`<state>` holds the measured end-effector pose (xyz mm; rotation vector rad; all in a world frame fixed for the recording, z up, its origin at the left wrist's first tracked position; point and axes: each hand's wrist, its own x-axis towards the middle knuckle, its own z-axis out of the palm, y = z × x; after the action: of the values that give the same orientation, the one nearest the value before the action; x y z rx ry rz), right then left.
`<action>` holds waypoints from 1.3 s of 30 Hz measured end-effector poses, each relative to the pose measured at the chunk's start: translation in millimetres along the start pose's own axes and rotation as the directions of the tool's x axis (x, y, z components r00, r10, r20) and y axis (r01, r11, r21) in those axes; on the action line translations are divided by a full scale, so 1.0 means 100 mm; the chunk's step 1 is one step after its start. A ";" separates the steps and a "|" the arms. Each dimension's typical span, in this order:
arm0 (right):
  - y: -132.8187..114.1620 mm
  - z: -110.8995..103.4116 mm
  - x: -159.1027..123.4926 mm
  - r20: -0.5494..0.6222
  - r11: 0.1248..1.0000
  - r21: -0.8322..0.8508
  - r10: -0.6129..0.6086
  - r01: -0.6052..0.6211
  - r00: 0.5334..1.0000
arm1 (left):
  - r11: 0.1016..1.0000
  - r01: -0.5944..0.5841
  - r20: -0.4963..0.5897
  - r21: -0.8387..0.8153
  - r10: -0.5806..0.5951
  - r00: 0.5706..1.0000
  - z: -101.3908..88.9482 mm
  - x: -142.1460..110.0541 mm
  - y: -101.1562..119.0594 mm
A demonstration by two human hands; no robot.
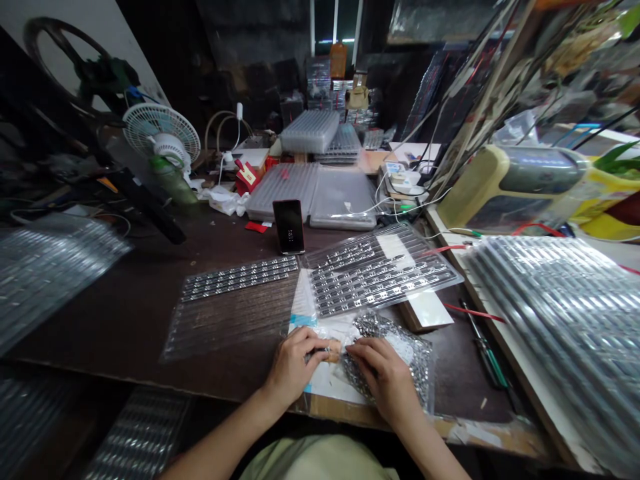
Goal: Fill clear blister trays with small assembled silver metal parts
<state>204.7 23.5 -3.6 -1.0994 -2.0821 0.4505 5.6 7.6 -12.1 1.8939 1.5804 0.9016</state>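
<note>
My left hand is closed, thumb and fingers pinching a small metal part beside a tan piece; its exact kind is too small to make out. Close by on the right, my right hand has its fingertips pressed together; whatever lies between them is hidden. Beneath that hand spreads a clear bag of small shiny metal parts. Just beyond, a clear ribbed tray carries rows of metal parts, tilted on a white box. Another clear ribbed tray lies to the left, its far rows filled with similar parts.
A phone stands upright behind the trays. At right are a green-handled screwdriver and a stack of filled trays. More trays sit at left, near a fan. Further trays are piled at the back.
</note>
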 end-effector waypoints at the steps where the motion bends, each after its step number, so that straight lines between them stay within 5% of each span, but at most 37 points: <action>1: 0.00 0.01 0.00 -0.010 1.000 -0.002 0.016 -0.016 1.000 | 1.000 0.008 0.004 0.007 -0.008 1.000 0.00 0.01 0.01; 8: -0.07 0.16 0.05 0.004 0.990 -0.052 0.134 -0.133 0.991 | 0.997 0.051 0.015 -0.056 -0.050 0.999 -0.01 0.03 0.03; 14: -0.12 0.35 0.12 0.047 0.987 -0.149 0.067 -0.059 0.997 | 0.938 0.123 -0.116 -0.324 -0.168 0.979 -0.07 0.07 -0.11; 20: -0.14 0.40 0.13 0.089 0.977 -0.207 0.068 -0.048 0.994 | 0.908 0.148 -0.092 -0.391 -0.199 0.976 -0.07 0.09 -0.14; 24: -0.12 0.34 0.10 0.134 0.961 -0.275 0.062 -0.023 0.989 | 0.911 0.155 -0.099 -0.383 -0.207 0.973 -0.07 0.09 -0.14; 31: 0.17 -0.02 -0.05 0.255 0.868 -0.427 -0.153 0.253 0.955 | 0.928 0.154 -0.089 -0.339 -0.195 0.977 -0.09 0.12 -0.10; 39: 0.18 -0.05 -0.09 0.195 0.911 -0.356 -0.144 0.207 0.970 | 0.989 0.002 -0.027 -0.148 -0.006 1.000 0.08 0.10 0.09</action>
<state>221.9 26.4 -14.1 -1.1000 -2.4590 0.0522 18.0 15.5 -9.1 1.7814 1.4889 1.0183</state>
